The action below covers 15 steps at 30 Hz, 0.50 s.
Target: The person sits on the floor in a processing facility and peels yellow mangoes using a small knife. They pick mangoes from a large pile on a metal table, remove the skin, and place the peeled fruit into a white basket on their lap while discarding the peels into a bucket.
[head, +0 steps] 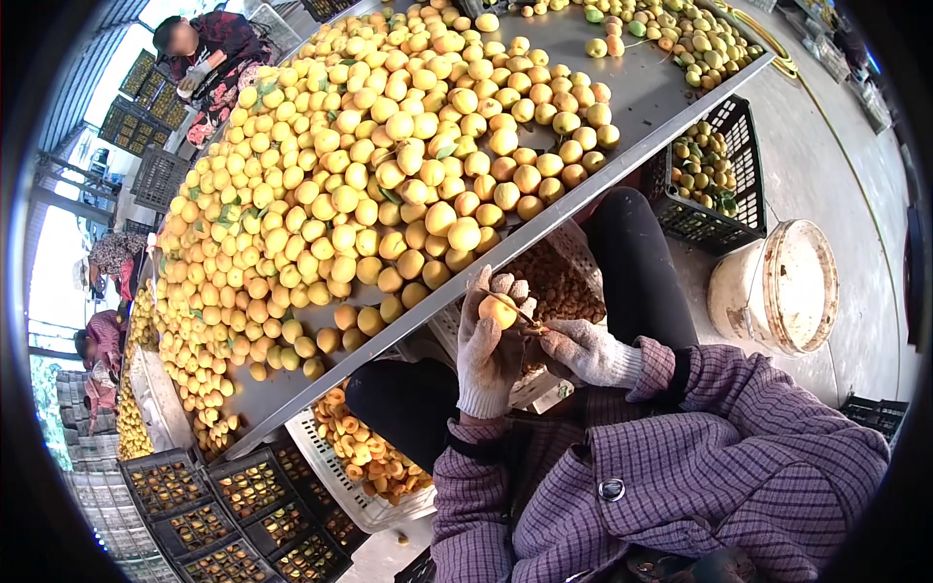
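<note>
In white knitted gloves with brown stains, both my hands are raised just past the metal table's near edge. My left hand (486, 350) holds a yellow apricot (497, 312) between thumb and fingers. My right hand (592, 353) grips a small tool (531, 328) whose thin end reaches across the apricot; its exact kind is hard to make out. Below my hands, between my knees, a crate holds a heap of brown apricot pits (550, 280). A white plastic crate (372, 516) of halved apricots (379, 455) stands by my left knee.
Whole apricots (379, 167) pile high on the metal table (627, 40). A black crate (740, 153) with greenish fruit and a stained white bucket (776, 288) stand at right. Stacked black crates (240, 503) fill the lower left. Other people (219, 58) sit along the far side.
</note>
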Each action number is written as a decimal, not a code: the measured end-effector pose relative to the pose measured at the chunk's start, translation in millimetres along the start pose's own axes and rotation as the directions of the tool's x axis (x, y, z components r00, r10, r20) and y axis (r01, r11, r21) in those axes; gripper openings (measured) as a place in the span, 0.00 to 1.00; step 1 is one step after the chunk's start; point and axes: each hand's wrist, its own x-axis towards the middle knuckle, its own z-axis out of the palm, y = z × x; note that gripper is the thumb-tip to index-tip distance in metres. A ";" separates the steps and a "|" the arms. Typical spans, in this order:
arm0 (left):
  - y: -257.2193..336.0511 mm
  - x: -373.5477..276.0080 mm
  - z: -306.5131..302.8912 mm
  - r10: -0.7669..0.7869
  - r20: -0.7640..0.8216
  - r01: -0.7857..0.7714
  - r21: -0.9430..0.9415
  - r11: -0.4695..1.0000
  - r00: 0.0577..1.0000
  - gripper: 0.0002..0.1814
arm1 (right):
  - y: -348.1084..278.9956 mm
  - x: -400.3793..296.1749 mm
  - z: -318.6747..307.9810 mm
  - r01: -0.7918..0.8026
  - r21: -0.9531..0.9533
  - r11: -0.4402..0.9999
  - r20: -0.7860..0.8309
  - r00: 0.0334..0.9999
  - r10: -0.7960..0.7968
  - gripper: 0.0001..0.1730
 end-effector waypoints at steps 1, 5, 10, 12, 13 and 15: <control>-1.0 0.4 -1.2 0.006 0.015 -0.006 -0.010 1.000 1.000 0.40 | 2.7 1.0 -1.4 0.003 0.003 1.000 0.011 1.000 -0.003 0.22; -2.2 0.6 -3.9 0.009 0.033 -0.009 0.001 1.000 0.999 0.41 | 8.9 0.4 -2.1 0.018 0.099 0.995 0.064 0.998 -0.025 0.23; -1.6 -1.7 -0.4 0.009 0.007 -0.009 0.060 0.998 1.000 0.43 | 2.9 -1.8 -0.2 -0.001 -0.009 1.000 0.047 0.999 0.001 0.24; -1.0 -2.8 0.2 -0.002 0.003 0.002 0.099 0.995 1.000 0.43 | 4.4 -1.0 -4.0 -0.036 -0.032 0.999 0.069 0.997 0.038 0.26; -0.7 -3.3 0.5 -0.013 -0.004 0.013 0.126 0.992 1.000 0.43 | 7.8 0.8 -6.6 -0.066 -0.030 0.997 0.077 0.995 0.068 0.27; -0.5 -3.9 1.4 -0.024 -0.012 0.025 0.158 0.987 1.000 0.42 | 8.2 1.4 -8.8 -0.102 -0.032 0.994 0.076 0.992 0.105 0.28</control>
